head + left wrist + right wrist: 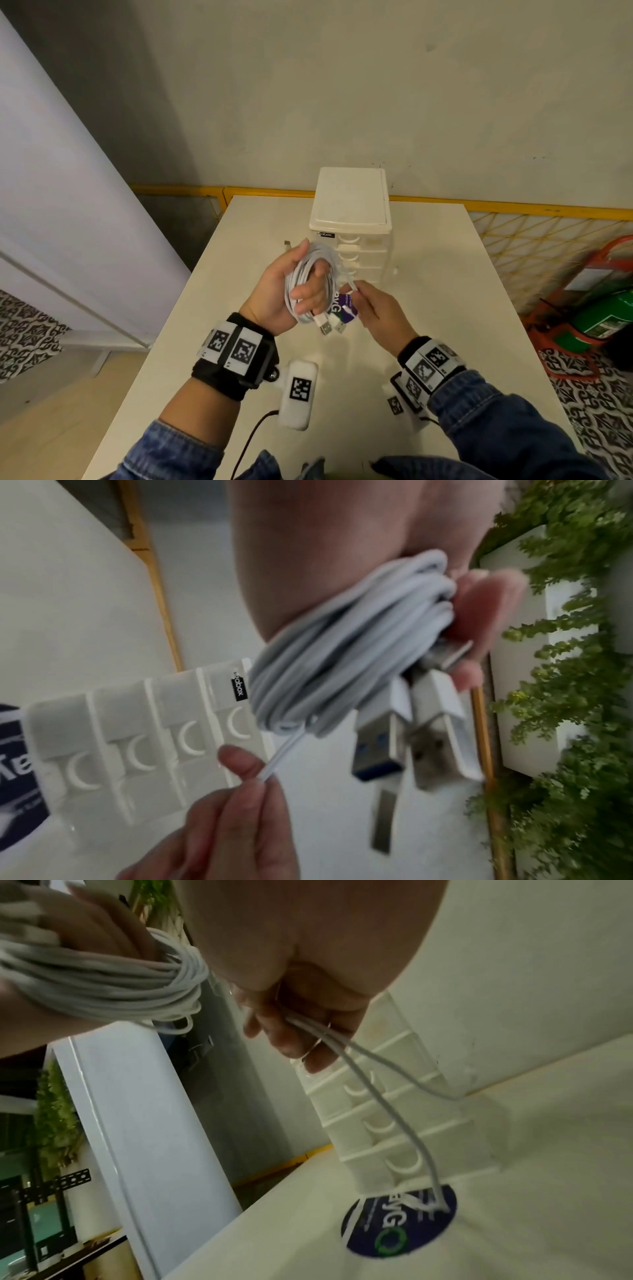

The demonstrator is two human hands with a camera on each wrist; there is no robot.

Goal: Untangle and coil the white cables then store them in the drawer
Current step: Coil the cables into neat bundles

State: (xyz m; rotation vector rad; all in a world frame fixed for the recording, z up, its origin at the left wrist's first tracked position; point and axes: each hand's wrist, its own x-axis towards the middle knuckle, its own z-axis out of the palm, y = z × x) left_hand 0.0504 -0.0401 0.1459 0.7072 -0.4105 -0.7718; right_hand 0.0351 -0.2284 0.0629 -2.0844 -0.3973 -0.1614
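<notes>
My left hand [303, 286] grips a coil of white cables [310, 274] wound round its fingers, held above the table in front of the drawer unit [352, 219]. Two USB plugs [329, 327] stick out below the coil. In the left wrist view the coil [342, 656] and the plugs [394, 745] are close up. My right hand [359, 294] pinches the loose cable tail just right of the coil. In the right wrist view its fingers [298, 1037] hold two thin strands that hang down to a round blue sticker [400, 1223]. All the drawers [394, 1123] look closed.
The white table [445, 291] carries the drawer unit at its far middle, against the wall. A small pale item [287, 244] lies left of the unit. A green fire extinguisher [596, 318] and a yellow mesh fence [534, 246] stand to the right.
</notes>
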